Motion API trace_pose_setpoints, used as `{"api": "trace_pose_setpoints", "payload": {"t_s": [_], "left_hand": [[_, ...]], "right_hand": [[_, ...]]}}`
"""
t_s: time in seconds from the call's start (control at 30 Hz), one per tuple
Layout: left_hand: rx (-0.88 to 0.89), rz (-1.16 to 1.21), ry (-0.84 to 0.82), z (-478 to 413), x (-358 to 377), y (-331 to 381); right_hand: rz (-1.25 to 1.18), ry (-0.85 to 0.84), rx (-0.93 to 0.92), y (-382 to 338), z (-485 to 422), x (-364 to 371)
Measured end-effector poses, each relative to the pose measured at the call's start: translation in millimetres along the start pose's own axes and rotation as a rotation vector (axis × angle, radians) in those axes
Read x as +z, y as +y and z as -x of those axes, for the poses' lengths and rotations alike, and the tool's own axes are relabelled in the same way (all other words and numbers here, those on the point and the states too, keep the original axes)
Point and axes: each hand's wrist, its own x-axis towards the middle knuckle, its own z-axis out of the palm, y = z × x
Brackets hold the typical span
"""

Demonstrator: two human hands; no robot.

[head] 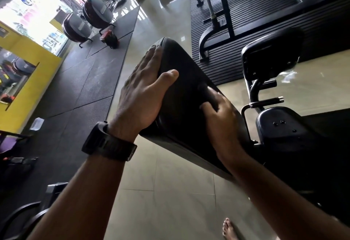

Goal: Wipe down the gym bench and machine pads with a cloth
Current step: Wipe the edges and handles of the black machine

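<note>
A long black bench pad [189, 80] slopes from the lower right up to the frame's middle. My left hand [144, 91], with a black watch on its wrist, lies flat against the pad's left side, fingers straight and thumb over the top face. My right hand [221, 112] rests on the pad's right part with its fingers curled round a small dark bunched cloth [205, 91], which is hard to tell apart from the black pad. Two smaller black machine pads [270, 54] [284, 127] sit on a frame to the right.
Shiny beige floor tiles [170, 192] lie under the bench, and a bare foot [230, 230] shows at the bottom. Black rubber mats [85, 80] with exercise bikes [94, 14] are to the left, beside a yellow wall [37, 65]. A black machine frame [214, 27] stands on a ribbed mat behind.
</note>
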Motion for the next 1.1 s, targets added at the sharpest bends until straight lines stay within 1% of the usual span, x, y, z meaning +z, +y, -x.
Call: {"api": "trace_pose_setpoints", "payload": {"t_s": [0.03, 0.1, 0.2, 0.23, 0.27, 0.3, 0.37, 0.4, 0.43, 0.53, 0.63, 0.67, 0.73, 0.8, 0.87, 0.9, 0.93, 1.0, 1.1], "left_hand": [[0.003, -0.005, 0.003, -0.4, -0.6, 0.7], [0.010, -0.023, -0.002, -0.2, -0.6, 1.2], [0.027, -0.025, 0.007, -0.9, -0.6, 1.6], [0.024, -0.023, 0.013, -0.9, -0.4, 1.5], [0.017, -0.018, 0.017, -1.1, -0.3, 1.1], [0.015, -0.017, 0.013, -1.1, 0.0, 1.0], [0.024, -0.028, 0.000, -1.0, 0.5, 1.0], [0.025, -0.035, -0.004, -0.9, 0.5, 0.9], [0.023, -0.037, -0.005, -0.6, 0.1, 1.1], [0.021, -0.031, 0.004, -1.3, 0.2, 0.9], [0.033, -0.026, 0.014, -2.0, 0.5, 0.4], [0.030, -0.021, 0.011, -1.7, 0.6, 0.5], [0.025, -0.015, 0.005, -1.3, 0.2, 0.1], [0.024, -0.021, 0.000, -1.4, -0.5, 0.5], [0.022, -0.023, -0.007, -1.7, -1.1, 0.3], [0.018, -0.019, -0.009, -1.4, -1.1, 0.3], [0.016, -0.015, -0.003, -1.6, -0.8, 0.4], [0.016, -0.012, 0.004, -2.0, -0.4, -0.3], [0.031, -0.021, 0.002, -2.3, -1.1, -0.3]], "right_hand": [[-0.022, 0.016, -0.023, -1.2, 10.9, 1.5], [-0.042, -0.010, -0.102, -10.5, 23.7, 5.1], [-0.023, -0.074, -0.314, -31.8, 5.2, 8.4], [-0.022, -0.103, -0.349, -34.2, -8.3, 9.0], [-0.028, -0.123, -0.338, -34.5, -22.4, 7.5], [-0.035, -0.124, -0.277, -31.4, -32.9, 4.6], [-0.003, -0.116, -0.069, -19.4, -40.2, -2.5], [0.037, -0.109, 0.010, -11.7, -34.5, -5.0], [0.054, -0.081, 0.038, -4.6, -24.4, -5.7], [-0.032, -0.014, -0.078, -6.5, 7.1, 2.5], [-0.050, -0.079, -0.253, -29.0, -12.0, 7.9], [-0.053, -0.098, -0.285, -35.0, -24.6, 9.2], [-0.040, -0.104, -0.271, -39.6, -52.0, 11.0], [-0.023, -0.083, -0.151, -34.3, -64.5, 9.7], [0.016, -0.080, -0.042, -28.1, -52.7, 4.3], [0.053, -0.093, -0.023, -25.4, -40.8, 1.6], [0.070, -0.103, -0.034, -24.9, -28.5, 0.0], [0.000, -0.092, -0.116, -32.3, -11.9, 2.6], [-0.053, -0.146, -0.275, -51.7, -31.4, 11.4]]}}
